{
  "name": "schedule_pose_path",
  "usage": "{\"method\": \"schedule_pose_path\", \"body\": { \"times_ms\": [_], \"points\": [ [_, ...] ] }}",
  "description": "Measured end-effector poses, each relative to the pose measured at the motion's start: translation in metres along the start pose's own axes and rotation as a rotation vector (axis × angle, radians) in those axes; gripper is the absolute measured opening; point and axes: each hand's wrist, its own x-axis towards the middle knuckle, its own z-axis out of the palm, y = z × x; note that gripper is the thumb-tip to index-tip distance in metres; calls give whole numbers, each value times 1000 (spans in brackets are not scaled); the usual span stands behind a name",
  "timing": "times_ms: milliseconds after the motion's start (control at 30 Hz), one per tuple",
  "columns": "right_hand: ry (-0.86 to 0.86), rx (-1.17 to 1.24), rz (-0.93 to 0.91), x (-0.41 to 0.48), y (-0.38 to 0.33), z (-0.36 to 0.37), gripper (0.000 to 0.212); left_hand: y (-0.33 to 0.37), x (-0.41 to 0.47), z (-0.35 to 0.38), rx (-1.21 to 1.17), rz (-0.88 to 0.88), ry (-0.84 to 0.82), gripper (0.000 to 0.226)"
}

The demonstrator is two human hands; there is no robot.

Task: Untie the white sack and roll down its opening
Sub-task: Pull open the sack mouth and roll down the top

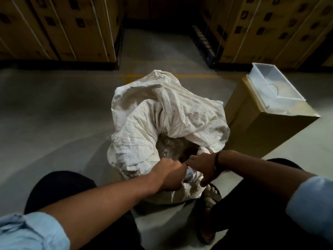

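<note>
So from your head cam, you're crouched over the white sack (162,120), which sits on the grey concrete floor (54,112) right between your knees. Its mouth is already open; the far side of the fabric stands up tall and crumpled, while the near rim is bunched low. Down inside the opening there's something dark and a bit of shiny plastic, hard to tell what exactly.

Your left hand (170,175) is curled into a fist around the near edge of the sack, fingers closed tight on the woven fabric. Your right hand (201,166) is just beside it, almost touching, fingers bent down over the same rim and pinching a fold of cloth. There's a dark band (217,159) on your right wrist, and both light blue sleeves (30,231) are rolled up.

Off to the right of the sack stands a tall cardboard box (255,127), with a clear plastic tub (275,87) resting on top. Behind, there are stacked strapped cartons (59,27) on both sides with an aisle between. Your sandalled foot (211,195) pokes out just under the sack's near right edge.
</note>
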Motion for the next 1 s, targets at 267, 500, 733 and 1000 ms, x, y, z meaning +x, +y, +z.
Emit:
{"method": "schedule_pose_path", "body": {
  "times_ms": [267, 500, 733, 1000],
  "points": [
    [431, 62, 180, 40, -9, 5, 45, -2, 5, -5, 87, -298, 144, 31],
    [599, -22, 181, 32, -16, 20, 24, -51, 28, -5, -755, -367, -504, 101],
    [442, 21, 215, -4, -23, 10, 28, 1, 25, -15, -461, -400, -311, 57],
    [582, 206, 233, -50, -42, -2, 15, 21, -1, -75, -137, -375, -235, 46]
  ]
}}
